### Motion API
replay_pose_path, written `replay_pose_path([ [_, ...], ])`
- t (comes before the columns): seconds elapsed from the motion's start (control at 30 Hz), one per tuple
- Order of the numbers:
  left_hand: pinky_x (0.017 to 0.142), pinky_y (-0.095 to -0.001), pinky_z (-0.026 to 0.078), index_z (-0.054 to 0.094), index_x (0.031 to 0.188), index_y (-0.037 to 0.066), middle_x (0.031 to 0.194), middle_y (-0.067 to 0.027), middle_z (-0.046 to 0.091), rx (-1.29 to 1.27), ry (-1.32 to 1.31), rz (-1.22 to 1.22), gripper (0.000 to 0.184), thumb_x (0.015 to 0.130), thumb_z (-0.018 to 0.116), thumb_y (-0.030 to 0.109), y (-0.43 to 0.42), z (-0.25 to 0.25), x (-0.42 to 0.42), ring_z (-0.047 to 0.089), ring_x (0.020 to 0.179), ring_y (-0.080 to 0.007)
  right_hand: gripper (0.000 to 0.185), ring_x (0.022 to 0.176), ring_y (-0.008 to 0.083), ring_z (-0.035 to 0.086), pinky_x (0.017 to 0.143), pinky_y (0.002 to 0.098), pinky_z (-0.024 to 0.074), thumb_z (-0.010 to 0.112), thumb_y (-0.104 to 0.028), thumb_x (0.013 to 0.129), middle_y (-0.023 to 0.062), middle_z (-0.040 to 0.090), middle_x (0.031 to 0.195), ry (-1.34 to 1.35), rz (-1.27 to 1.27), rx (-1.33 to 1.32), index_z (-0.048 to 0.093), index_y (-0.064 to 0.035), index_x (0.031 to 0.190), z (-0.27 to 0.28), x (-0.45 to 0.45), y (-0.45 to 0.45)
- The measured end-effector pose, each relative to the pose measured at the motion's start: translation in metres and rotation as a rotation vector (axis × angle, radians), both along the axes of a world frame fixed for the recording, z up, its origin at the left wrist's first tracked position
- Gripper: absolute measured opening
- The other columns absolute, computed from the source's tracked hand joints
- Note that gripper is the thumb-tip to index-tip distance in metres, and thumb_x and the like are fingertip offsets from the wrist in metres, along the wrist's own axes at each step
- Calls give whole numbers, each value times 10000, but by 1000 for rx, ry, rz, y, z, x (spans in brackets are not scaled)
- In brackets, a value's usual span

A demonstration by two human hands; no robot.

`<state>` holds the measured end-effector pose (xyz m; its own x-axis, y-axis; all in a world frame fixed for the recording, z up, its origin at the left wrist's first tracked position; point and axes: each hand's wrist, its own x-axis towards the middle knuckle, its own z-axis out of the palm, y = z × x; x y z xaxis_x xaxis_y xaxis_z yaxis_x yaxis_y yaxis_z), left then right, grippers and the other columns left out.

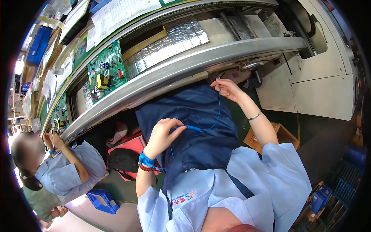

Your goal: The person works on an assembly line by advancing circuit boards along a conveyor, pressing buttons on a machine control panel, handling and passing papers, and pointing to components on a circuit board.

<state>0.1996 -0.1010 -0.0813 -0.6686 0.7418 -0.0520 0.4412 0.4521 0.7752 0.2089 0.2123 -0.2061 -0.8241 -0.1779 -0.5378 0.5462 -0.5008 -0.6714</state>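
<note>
A thin blue cord [218,112] runs in a slack curve between my two hands, above the dark blue apron [185,106] on my lap. My left hand [164,133] is closed on a thicker, bunched length of this cord, which sticks out past the thumb. Around my left wrist sit a blue wrist strap [146,159] with a thin lead and a string of reddish beads. My right hand [228,89] pinches the cord's other end just below the metal rail [181,58]. Whatever tip lies between those fingers is too small to make out.
Along the conveyor stand green circuit boards [106,67] with upright components. A foil-covered sheet [170,44] lies beyond the rail. At left, another person [73,166] works at the line. A red bag [133,152], a blue bin [101,201] and a wooden box [284,135] are on the floor.
</note>
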Motion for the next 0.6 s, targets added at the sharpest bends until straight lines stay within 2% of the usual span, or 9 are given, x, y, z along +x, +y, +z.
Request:
replay_pose_path([
  [0.13,590,-326,388,608,788,62,595,-75,510,-1,6,0,125,780,657,176,-1,1,-1,507,590,-238,316,441,14,278,373,153,206,456,-249,933,6,465,654,28,-3,-75,561,48,963,-5,-5,1],
  [0.2,601,-301,420,620,807,34,702,-88,580,-65,-21,-1,107,775,656,129,-1,5,-2,532,648,-222,318,437,11,272,369,153,202,453,-247,935,5,460,654,39,-11,-69,561,50,972,-6,-8,1],
  [0.3,603,-327,404,617,791,57,633,-81,541,-5,-24,10,125,779,655,175,0,6,-1,520,619,-244,328,417,23,274,362,156,202,456,-249,931,9,465,650,29,-1,-170,556,55,1002,-17,-10,1],
  [0.37,611,-329,417,621,792,48,658,-94,559,-12,-41,15,117,779,651,160,0,7,0,532,638,-253,347,422,40,314,364,166,225,453,-286,927,22,506,691,52,11,-244,556,29,1032,-29,-12,0],
  [0.5,590,-334,416,612,790,36,656,-104,554,-56,-79,5,117,786,641,149,1,12,-3,529,623,-252,463,533,103,507,418,211,354,493,-441,877,69,613,859,-56,-30,196,545,-35,1093,0,2,-5],
  [0.57,587,-340,419,609,805,44,654,-109,551,-101,-93,-22,114,784,642,152,2,12,-7,533,632,-259,467,602,113,561,461,220,397,501,-434,876,63,620,878,80,2,572,543,-40,1123,11,21,6],
  [0.6,591,-347,423,606,810,47,659,-112,555,-117,-35,-62,112,782,642,149,5,14,-10,536,639,-263,426,634,117,577,496,231,422,509,-388,881,57,621,879,143,63,698,550,-43,1126,19,32,16],
])
